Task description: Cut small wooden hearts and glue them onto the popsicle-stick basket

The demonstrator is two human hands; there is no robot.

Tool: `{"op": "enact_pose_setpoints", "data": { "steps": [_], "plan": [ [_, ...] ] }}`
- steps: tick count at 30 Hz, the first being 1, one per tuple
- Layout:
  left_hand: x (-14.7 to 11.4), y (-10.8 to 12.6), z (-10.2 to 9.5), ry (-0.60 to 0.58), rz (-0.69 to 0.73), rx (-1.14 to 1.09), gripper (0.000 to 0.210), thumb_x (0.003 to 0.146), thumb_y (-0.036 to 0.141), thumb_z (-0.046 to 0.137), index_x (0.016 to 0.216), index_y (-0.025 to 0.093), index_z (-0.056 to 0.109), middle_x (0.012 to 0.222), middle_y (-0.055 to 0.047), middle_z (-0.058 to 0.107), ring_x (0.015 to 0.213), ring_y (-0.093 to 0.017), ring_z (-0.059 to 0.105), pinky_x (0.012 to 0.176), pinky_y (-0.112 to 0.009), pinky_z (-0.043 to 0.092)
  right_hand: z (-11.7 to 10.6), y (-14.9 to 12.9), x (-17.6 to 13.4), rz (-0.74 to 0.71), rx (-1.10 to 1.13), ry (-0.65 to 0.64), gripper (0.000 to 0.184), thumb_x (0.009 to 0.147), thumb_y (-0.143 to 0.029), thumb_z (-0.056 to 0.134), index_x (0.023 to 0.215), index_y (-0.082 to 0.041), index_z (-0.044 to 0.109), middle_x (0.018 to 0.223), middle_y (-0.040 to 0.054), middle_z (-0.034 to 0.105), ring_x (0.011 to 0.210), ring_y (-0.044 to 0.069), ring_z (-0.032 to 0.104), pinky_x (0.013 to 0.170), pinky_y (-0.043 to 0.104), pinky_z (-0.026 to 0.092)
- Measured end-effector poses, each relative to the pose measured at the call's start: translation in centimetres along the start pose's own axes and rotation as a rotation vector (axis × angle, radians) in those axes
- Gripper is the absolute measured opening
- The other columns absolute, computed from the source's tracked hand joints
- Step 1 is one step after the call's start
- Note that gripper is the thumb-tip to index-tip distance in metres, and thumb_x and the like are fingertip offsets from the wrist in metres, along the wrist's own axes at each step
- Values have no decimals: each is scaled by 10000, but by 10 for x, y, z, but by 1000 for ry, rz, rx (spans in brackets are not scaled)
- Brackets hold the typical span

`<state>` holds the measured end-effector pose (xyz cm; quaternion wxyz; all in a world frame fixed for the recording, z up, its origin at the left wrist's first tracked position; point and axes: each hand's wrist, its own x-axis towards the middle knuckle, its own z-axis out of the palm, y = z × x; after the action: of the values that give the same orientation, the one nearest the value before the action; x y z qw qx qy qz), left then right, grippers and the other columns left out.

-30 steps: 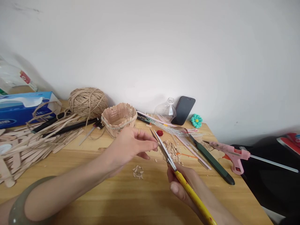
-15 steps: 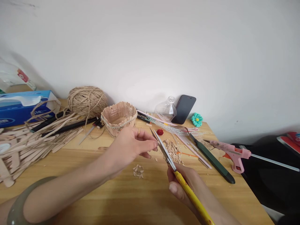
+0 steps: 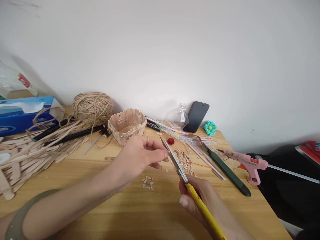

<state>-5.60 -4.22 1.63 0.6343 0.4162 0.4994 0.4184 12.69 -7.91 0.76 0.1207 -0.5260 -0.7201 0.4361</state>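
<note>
My right hand (image 3: pixel 197 196) grips a pair of scissors (image 3: pixel 203 209) with yellow handles, the blades slightly parted and pointing away from me. Close to the blades, the thumb and fingers of my left hand (image 3: pixel 147 151) are pinched together; whatever lies between them is too small to make out. Below the left hand, several small pale wood slivers (image 3: pixel 148 183) form a rough ring on the table. A bigger scatter of wood chips (image 3: pixel 185 161) lies behind the blades, and a small red rose (image 3: pixel 171 141) sits near their tips.
Left of my hands are a basket of wooden sticks (image 3: pixel 127 125), a twine ball (image 3: pixel 93 107), loose craft sticks (image 3: pixel 22 160) and a blue tissue box (image 3: pixel 27 115). To the right lie a green-handled tool (image 3: pixel 228 173), a pink glue gun (image 3: pixel 253 163), a phone (image 3: pixel 197 116) and a teal flower (image 3: pixel 210 128).
Almost nothing differs. My right hand and the scissors' handles have shifted very slightly left; the left fingers stay pinched by the blades.
</note>
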Motion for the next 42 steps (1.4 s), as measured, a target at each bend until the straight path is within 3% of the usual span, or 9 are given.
{"op": "enact_pose_setpoints", "data": {
  "steps": [11,20,29,42],
  "plan": [
    [-1,-1,1,-7,-20,-53,85,631,153,637,548,159,619,555,37,594,549,-78,545,506,-176,470,-4,-7,-3,8,47,-30,580,718,-782,309,733,-208,391,714,3,388,637,154,353,526,263,255],
    [-2,-2,1,-19,-9,-74,91,635,134,625,548,161,623,561,43,599,547,-70,540,514,-171,473,0,-3,-1,-2,23,-11,569,730,-764,334,644,-202,344,603,-44,313,547,111,281,485,258,184],
    [-1,-3,2,-10,12,-69,102,641,125,612,546,162,622,563,50,607,551,-64,538,514,-163,465,1,2,1,16,-19,1,577,718,-776,321,630,-206,309,599,-49,280,548,109,244,479,253,181],
    [-2,-5,2,9,-11,-34,100,629,114,617,541,159,630,545,49,604,554,-67,541,514,-162,472,2,3,1,65,-19,17,532,708,-707,453,591,-212,294,582,-51,267,540,108,234,471,245,180]
  ]
}}
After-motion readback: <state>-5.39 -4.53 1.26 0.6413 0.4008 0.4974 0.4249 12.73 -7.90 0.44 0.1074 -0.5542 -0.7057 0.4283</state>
